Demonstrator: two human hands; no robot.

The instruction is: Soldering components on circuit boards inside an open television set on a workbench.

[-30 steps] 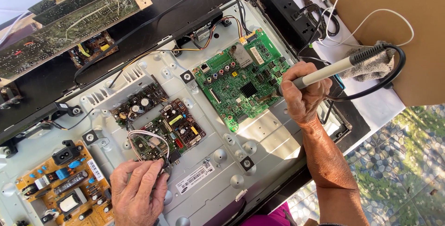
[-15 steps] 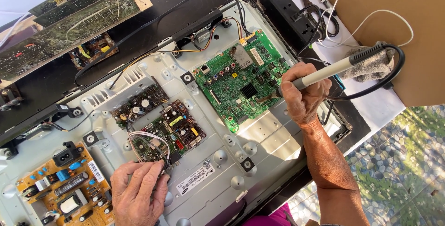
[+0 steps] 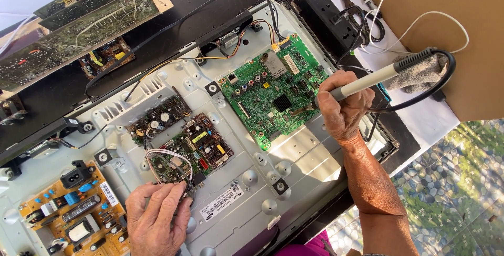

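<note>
My right hand (image 3: 341, 110) grips a soldering iron (image 3: 378, 77) with a pale handle and black cord, its tip touching the right side of a green circuit board (image 3: 270, 93). That board is mounted on the grey metal back panel (image 3: 310, 161) of an opened flat screen. My left hand (image 3: 155, 219) rests on the panel at the lower left, fingers on a thin bundle of wires (image 3: 168, 156) beside a smaller dark green board (image 3: 197, 148).
An orange-brown power board (image 3: 71, 211) lies at the lower left. Old circuit boards on a wooden frame (image 3: 79, 22) sit top left. A black power strip (image 3: 331, 14) and scissors (image 3: 367, 17) lie top right beside brown cardboard (image 3: 451, 19).
Both hands stay nearly still; the soldering iron tip remains on the green board and the left hand keeps its place by the wires.
</note>
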